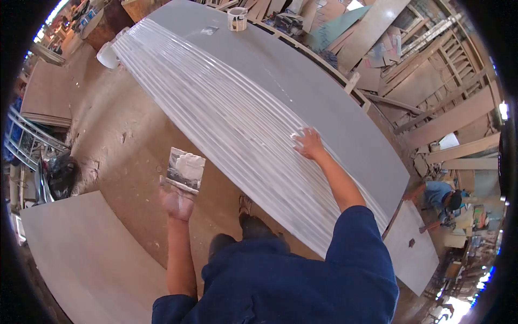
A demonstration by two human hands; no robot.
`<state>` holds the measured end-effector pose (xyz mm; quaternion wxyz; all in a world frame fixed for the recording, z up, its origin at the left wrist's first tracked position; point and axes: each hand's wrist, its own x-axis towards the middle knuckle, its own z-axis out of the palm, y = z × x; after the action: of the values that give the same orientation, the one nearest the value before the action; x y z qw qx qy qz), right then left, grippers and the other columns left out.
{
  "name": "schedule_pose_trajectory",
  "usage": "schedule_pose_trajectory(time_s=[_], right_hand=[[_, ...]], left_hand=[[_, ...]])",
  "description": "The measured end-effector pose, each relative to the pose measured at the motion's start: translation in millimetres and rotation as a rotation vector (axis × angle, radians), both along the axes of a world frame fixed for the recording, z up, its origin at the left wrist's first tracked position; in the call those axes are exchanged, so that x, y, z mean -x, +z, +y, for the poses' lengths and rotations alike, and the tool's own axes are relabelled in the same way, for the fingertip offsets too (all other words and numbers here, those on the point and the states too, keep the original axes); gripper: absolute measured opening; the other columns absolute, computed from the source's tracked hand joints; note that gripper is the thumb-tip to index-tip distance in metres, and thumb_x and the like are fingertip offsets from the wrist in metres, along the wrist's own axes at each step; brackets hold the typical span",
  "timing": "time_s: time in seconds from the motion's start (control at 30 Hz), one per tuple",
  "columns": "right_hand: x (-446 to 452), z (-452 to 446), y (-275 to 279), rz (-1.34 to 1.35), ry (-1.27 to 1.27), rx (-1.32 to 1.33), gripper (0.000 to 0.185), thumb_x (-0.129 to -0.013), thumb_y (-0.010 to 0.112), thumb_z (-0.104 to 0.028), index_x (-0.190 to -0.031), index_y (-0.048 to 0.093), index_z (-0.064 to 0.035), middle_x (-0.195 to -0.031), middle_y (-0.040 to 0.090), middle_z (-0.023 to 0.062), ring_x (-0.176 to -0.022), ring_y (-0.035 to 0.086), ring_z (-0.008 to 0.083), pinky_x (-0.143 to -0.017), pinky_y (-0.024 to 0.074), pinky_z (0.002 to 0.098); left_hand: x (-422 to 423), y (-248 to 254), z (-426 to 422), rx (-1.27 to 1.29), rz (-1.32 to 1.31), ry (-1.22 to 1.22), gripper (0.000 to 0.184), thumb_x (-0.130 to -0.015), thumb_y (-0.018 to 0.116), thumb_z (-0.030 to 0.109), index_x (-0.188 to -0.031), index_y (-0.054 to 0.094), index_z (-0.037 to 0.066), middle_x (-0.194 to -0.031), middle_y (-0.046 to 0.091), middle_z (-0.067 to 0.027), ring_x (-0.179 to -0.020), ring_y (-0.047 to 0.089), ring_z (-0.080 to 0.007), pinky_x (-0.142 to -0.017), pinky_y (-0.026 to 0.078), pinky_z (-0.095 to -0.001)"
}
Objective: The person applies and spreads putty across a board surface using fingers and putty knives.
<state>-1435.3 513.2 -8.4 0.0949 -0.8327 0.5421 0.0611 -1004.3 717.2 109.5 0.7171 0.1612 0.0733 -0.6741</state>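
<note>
A long panel with whitish ridges [216, 102] runs diagonally across a grey board. My right hand [308, 143] rests on its ridges near the far edge, white paste on the fingertips; whether it grips anything small is hidden. My left hand [177, 202] is closed round the lower edge of a flat square plate [178, 181], held up over the floor beside the panel. A lump of white paste [189, 165] sits on that plate.
The grey board [345, 113] bears a white tub [237, 19] at its far edge. Pale boards [86, 259] lie at the lower left. At the right, a co-worker [445, 200] bends by another board [413, 243]. Wood scraps lie beyond the grey board.
</note>
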Motion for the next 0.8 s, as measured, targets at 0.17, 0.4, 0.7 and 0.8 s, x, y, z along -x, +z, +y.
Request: schedule_pose_trajectory(time_s=[0.17,0.4,0.7,0.8], right_hand=[[62,50,1,0.014,-0.064,-0.090,0.047,-0.084,0.062,-0.046,-0.128,0.056,-0.0303,-0.145,0.032,0.0072,-0.136,0.023,0.0358,-0.110,0.0245,0.0523],[154,130,-6,-0.002,-0.014,0.098,0.041,-0.082,0.066,-0.041,-0.120,0.062,-0.0270,-0.138,0.040,0.0082,-0.130,0.030,0.0333,-0.106,0.0306,0.0508],[270,223,11,0.033,-0.051,0.068,0.042,-0.083,0.063,-0.045,-0.122,0.061,-0.0292,-0.141,0.037,0.0080,-0.133,0.027,0.0340,-0.107,0.0296,0.0519],[309,252,13,0.028,-0.046,0.089,0.040,-0.082,0.066,-0.042,-0.118,0.064,-0.0264,-0.138,0.039,0.0104,-0.130,0.030,0.0343,-0.106,0.0299,0.0507]], left_hand=[[63,17,49,-0.012,-0.017,-0.036,0.060,-0.095,0.043,0.044,-0.141,0.038,0.005,-0.145,0.039,-0.0155,-0.134,0.038,-0.0328,-0.112,0.028,-0.0474],[161,-1,151,-0.024,-0.114,-0.082,0.064,-0.095,0.040,0.049,-0.141,0.036,0.004,-0.145,0.039,-0.0155,-0.131,0.041,-0.0336,-0.108,0.034,-0.0485],[311,2,220,-0.072,-0.022,-0.265,0.066,-0.094,0.041,0.052,-0.140,0.037,0.005,-0.142,0.042,-0.0169,-0.129,0.043,-0.0334,-0.108,0.034,-0.0478],[368,1,237,-0.072,-0.055,-0.318,0.068,-0.094,0.037,0.055,-0.139,0.037,0.005,-0.139,0.046,-0.0156,-0.126,0.047,-0.0315,-0.105,0.039,-0.0459]])
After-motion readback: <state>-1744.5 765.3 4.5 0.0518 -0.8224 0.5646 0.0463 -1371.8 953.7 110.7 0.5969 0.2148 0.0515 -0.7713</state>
